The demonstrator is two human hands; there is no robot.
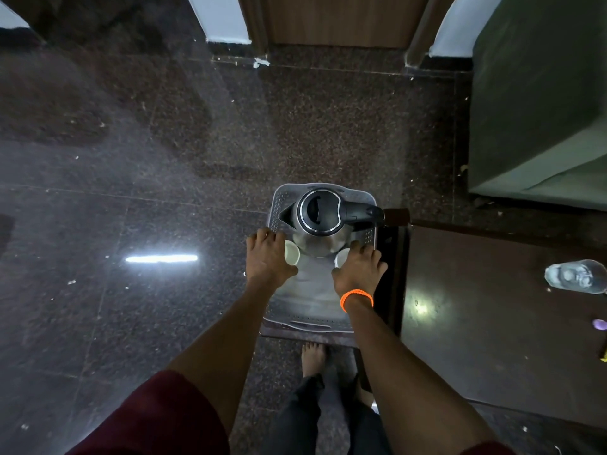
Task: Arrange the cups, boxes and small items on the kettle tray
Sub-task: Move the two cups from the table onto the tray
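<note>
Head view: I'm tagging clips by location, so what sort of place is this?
Probably a hotel or guest room: an electric kettle with white cups on a tray, a polished granite floor, and a wooden door.

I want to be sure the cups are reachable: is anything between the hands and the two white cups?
Nothing visible. The left hand already touches the left cup; the right hand partly covers the right cup, beside the kettle.

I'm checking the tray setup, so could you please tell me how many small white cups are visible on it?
2. One small white cup sits by the left hand, left of the steel kettle; the other is partly under the right hand. More may be hidden beneath the hands.
</note>
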